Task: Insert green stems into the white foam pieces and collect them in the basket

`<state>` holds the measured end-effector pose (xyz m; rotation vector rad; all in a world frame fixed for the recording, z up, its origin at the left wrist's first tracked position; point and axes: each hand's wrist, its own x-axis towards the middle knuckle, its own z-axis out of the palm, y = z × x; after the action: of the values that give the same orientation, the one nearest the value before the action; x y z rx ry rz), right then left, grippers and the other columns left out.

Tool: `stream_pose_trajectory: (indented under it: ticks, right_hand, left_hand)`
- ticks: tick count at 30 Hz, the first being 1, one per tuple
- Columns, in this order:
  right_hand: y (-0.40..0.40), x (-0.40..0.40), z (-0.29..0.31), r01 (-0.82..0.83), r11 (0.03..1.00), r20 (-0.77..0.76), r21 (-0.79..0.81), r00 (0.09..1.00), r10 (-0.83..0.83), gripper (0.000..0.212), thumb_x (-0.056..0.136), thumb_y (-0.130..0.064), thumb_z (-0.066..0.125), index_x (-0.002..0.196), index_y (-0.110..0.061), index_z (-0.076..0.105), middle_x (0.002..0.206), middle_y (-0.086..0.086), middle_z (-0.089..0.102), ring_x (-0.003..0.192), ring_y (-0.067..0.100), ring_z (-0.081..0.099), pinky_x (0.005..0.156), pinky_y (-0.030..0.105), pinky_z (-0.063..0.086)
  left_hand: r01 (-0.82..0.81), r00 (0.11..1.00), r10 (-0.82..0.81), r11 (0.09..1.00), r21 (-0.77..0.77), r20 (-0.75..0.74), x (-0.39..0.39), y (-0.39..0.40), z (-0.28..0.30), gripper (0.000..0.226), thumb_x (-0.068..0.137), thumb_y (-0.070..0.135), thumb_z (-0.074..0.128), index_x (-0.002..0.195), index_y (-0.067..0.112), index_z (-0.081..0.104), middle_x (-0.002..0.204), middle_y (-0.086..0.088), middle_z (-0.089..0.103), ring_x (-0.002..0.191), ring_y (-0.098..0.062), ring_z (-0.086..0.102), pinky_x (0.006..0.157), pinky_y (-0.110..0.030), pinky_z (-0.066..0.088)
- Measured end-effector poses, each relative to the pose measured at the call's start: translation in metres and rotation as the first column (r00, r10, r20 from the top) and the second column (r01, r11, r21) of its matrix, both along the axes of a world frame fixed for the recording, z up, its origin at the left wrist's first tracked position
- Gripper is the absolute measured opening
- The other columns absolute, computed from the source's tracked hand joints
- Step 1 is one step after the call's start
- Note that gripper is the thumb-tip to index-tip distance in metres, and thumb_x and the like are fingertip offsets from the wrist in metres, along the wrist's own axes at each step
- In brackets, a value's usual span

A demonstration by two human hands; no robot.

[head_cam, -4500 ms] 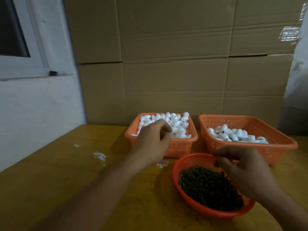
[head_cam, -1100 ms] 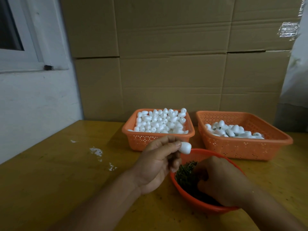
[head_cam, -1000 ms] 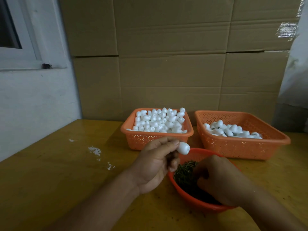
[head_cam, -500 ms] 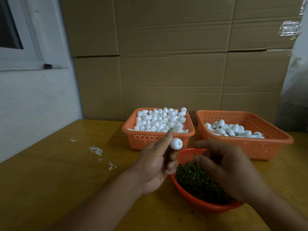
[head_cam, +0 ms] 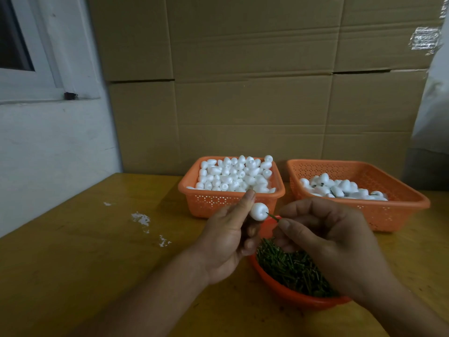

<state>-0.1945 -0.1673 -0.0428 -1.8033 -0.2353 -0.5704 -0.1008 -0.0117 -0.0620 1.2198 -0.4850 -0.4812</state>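
My left hand (head_cam: pixel 228 237) pinches a white foam piece (head_cam: pixel 258 211) above the round orange bowl (head_cam: pixel 291 296) of green stems (head_cam: pixel 295 269). My right hand (head_cam: pixel 325 242) pinches a thin green stem (head_cam: pixel 272 216) whose tip meets the foam piece. Behind stand two orange baskets: the left basket (head_cam: pixel 218 200) is heaped with plain foam pieces, the right basket (head_cam: pixel 398 210) holds foam pieces with dark stems showing among them.
The yellow wooden table (head_cam: pixel 85 263) carries white foam crumbs (head_cam: pixel 141 218) at the left. Cardboard boxes (head_cam: pixel 255 93) form a wall behind the baskets. A white wall with a window frame (head_cam: pixel 36 93) is at the left.
My left hand took a foam piece from the left basket and brought it over the bowl. My right hand rose from the stems with one stem and brought it to the foam piece.
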Motion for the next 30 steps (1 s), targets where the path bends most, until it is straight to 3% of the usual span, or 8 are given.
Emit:
stream_pose_trajectory:
  ticks: [4,10,13,18,23,27,30]
  right_hand:
    - [-0.001,0.001,-0.002,0.012,1.000,-0.002,-0.018,1.000,-0.012,0.005,0.084,-0.008,0.072,0.086,-0.008,0.067,0.070,0.010,0.075,0.064,0.022,0.074,0.059,0.030,0.061]
    - [0.000,0.002,-0.002,0.030,0.998,-0.008,-0.064,1.000,-0.030,0.010,0.087,-0.003,0.071,0.083,-0.008,0.063,0.068,0.011,0.073,0.059,0.022,0.071,0.058,0.029,0.060]
    - [0.001,0.001,-0.003,0.041,0.994,0.007,-0.101,0.999,-0.040,0.012,0.087,-0.007,0.071,0.082,-0.016,0.064,0.067,0.010,0.072,0.056,0.020,0.069,0.054,0.028,0.056]
    - [0.003,0.000,-0.003,0.080,0.986,0.021,-0.144,0.997,-0.078,0.016,0.086,-0.018,0.072,0.084,-0.031,0.064,0.066,0.008,0.071,0.055,0.022,0.067,0.056,0.047,0.055]
    - [0.006,-0.001,-0.004,0.101,0.980,0.046,-0.174,0.995,-0.094,0.013,0.085,-0.024,0.072,0.086,-0.033,0.063,0.068,0.004,0.072,0.056,0.021,0.067,0.057,0.054,0.056]
    - [0.006,-0.001,-0.006,0.114,0.977,0.055,-0.177,0.993,-0.106,0.010,0.082,-0.033,0.071,0.087,-0.033,0.063,0.068,0.002,0.073,0.056,0.020,0.068,0.058,0.054,0.056]
    - [0.007,0.000,-0.007,0.134,0.978,0.057,-0.162,0.990,-0.126,0.010,0.080,-0.038,0.071,0.088,-0.035,0.066,0.067,-0.001,0.073,0.057,0.015,0.069,0.058,0.045,0.058]
  left_hand:
    - [-0.024,0.999,0.024,1.000,0.014,0.043,-0.003,-0.001,0.000,0.039,0.080,0.059,0.061,0.071,0.021,0.063,0.060,0.000,0.043,0.047,-0.011,0.037,0.047,-0.025,0.025]
    - [-0.028,0.996,0.024,0.999,0.039,0.092,-0.006,-0.001,0.002,0.039,0.078,0.062,0.061,0.065,0.025,0.066,0.060,0.001,0.042,0.047,-0.010,0.037,0.046,-0.022,0.027]
    - [-0.032,0.994,0.027,0.998,0.045,0.103,-0.007,0.000,0.002,0.038,0.076,0.063,0.063,0.068,0.025,0.068,0.060,0.001,0.044,0.047,-0.009,0.039,0.045,-0.020,0.030]
    - [-0.042,0.992,0.036,0.998,0.054,0.121,-0.007,0.000,0.002,0.040,0.074,0.064,0.064,0.071,0.024,0.068,0.060,0.001,0.043,0.047,-0.009,0.039,0.044,-0.020,0.030]
    - [-0.051,0.987,0.043,0.998,0.049,0.153,-0.009,-0.001,0.002,0.040,0.074,0.061,0.066,0.073,0.021,0.067,0.059,0.001,0.043,0.046,-0.008,0.038,0.042,-0.019,0.028]
    - [-0.066,0.982,0.056,0.997,0.049,0.179,-0.011,-0.001,0.004,0.038,0.074,0.059,0.066,0.073,0.021,0.067,0.059,0.001,0.043,0.047,-0.008,0.039,0.044,-0.020,0.028]
    - [-0.097,0.976,0.089,0.995,0.031,0.197,-0.012,-0.001,0.005,0.037,0.072,0.058,0.067,0.071,0.021,0.068,0.057,0.001,0.046,0.046,-0.010,0.041,0.043,-0.021,0.029]
